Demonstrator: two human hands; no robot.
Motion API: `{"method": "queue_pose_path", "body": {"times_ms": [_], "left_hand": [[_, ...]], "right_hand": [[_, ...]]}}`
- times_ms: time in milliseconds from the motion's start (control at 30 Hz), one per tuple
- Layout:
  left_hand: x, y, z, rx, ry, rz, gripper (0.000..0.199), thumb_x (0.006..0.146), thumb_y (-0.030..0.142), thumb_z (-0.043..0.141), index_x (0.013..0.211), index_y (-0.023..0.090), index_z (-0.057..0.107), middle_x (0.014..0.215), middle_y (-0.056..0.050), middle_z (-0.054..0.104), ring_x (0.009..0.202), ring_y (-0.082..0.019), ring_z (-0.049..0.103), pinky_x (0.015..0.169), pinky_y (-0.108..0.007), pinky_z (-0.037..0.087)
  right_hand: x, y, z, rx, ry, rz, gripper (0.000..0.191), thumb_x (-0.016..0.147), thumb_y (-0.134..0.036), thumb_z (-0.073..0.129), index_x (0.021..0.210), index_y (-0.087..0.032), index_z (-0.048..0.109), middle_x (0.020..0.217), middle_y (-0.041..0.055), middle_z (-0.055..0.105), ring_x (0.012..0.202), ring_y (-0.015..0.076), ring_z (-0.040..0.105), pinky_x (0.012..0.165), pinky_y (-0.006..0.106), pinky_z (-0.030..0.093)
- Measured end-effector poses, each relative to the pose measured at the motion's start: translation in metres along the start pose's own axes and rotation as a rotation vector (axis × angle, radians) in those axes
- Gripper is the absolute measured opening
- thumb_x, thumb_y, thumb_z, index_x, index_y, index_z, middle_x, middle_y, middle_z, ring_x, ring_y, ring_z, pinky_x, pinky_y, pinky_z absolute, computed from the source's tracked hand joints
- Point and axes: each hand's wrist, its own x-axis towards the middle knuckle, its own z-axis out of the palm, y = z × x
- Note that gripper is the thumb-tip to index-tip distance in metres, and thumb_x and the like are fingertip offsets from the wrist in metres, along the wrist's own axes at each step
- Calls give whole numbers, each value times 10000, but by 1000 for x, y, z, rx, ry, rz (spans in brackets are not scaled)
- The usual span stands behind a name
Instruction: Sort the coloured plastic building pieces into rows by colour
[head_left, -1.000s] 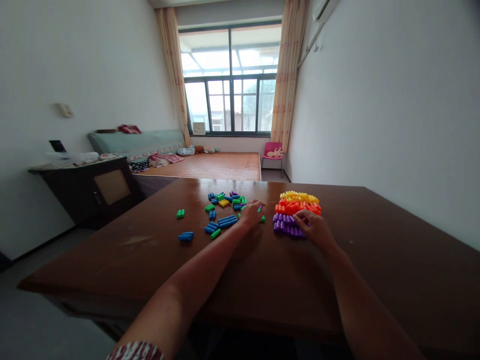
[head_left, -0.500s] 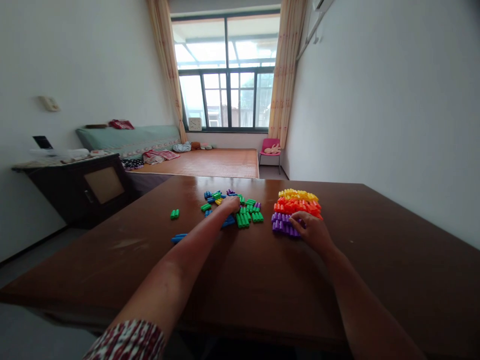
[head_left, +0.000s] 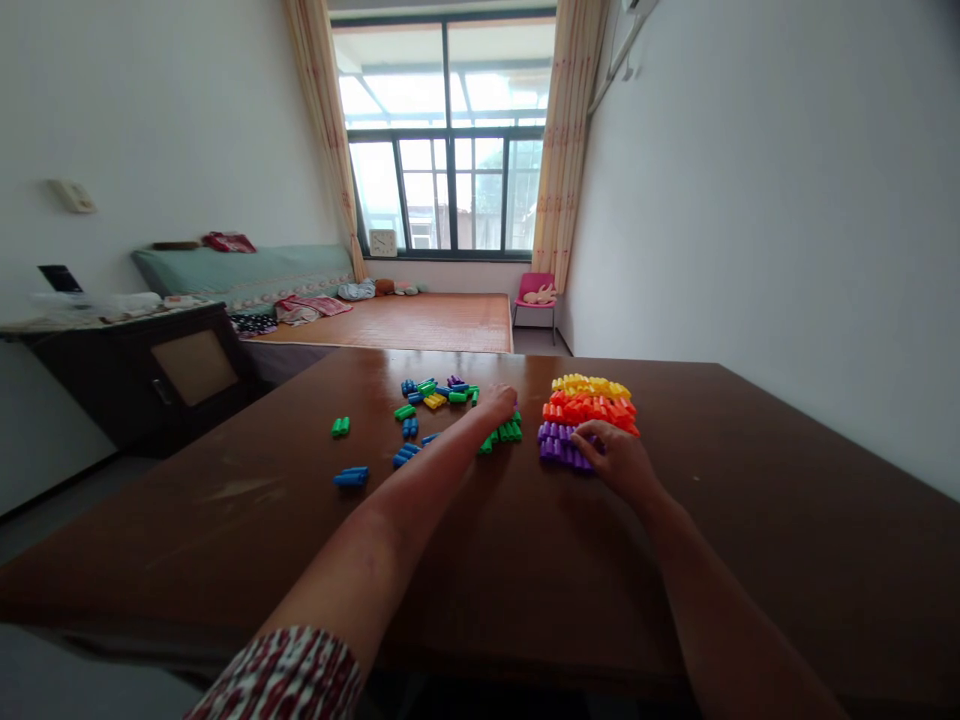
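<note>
Small ribbed plastic pieces lie on the brown table (head_left: 450, 540). At the right they form rows: yellow pieces (head_left: 591, 385) at the back, orange pieces (head_left: 589, 409) in the middle, purple pieces (head_left: 559, 448) in front. My right hand (head_left: 611, 452) rests at the right end of the purple rows, thumb and fingers drawn together; what they hold is too small to name. My left hand (head_left: 498, 402) is over the green pieces (head_left: 510, 430), its fingers bent down and their tips hidden. Left of it lie scattered blue pieces (head_left: 351, 477), a yellow piece (head_left: 434, 401) and more green pieces (head_left: 341, 427).
Beyond the table is a low bed (head_left: 427, 318) with cloths and soft toys. A pink chair (head_left: 535, 292) stands by the right wall. At the left is a dark cabinet (head_left: 131, 370) with items on top.
My left hand has moved right, from the middle of the scattered pieces to over the green ones. My right hand stays at the purple rows. The view has shifted slightly.
</note>
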Motion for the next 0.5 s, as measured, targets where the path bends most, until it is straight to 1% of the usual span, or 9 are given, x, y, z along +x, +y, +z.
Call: {"method": "queue_pose_path", "body": {"times_ms": [67, 167, 300, 400, 500], "left_hand": [[7, 3, 2, 12, -46, 1, 259, 846, 281, 578, 1044, 183, 715, 1131, -135, 689, 1055, -273, 630, 882, -347, 502], [16, 3, 3, 28, -110, 6, 284, 825, 237, 597, 1078, 197, 719, 1171, -136, 684, 1079, -291, 622, 901, -377, 502], [25, -1, 0, 34, -200, 27, 378, 691, 143, 699, 1049, 259, 742, 1188, -87, 688, 1072, -303, 624, 896, -380, 509], [27, -6, -3, 25, -219, 36, 419, 630, 114, 733, 1027, 247, 754, 1207, -94, 678, 1050, -303, 631, 883, -371, 512], [22, -15, -3, 9, -194, 21, 359, 637, 132, 734, 987, 209, 763, 1139, -120, 702, 1002, -296, 646, 866, -369, 513]], "right_hand": [[0, 0, 1, -2, 3, -14, 273, 883, -442, 527, 878, -218, 682, 853, 38, 718, 687, 169, 631, 659, 287, 447], [0, 0, 2, -4, -3, -47, 258, 886, -426, 531, 865, -220, 684, 844, 28, 717, 686, 163, 628, 654, 279, 442], [0, -1, 3, 0, -13, -68, 238, 887, -405, 529, 858, -223, 680, 845, 20, 716, 691, 159, 629, 653, 273, 439], [-1, -1, 3, 10, -15, -66, 240, 882, -410, 530, 842, -223, 677, 851, 23, 718, 683, 157, 629, 647, 271, 443], [-1, 1, 5, 16, -19, -52, 253, 879, -426, 530, 835, -224, 675, 834, 23, 715, 665, 156, 623, 632, 271, 439]]}}
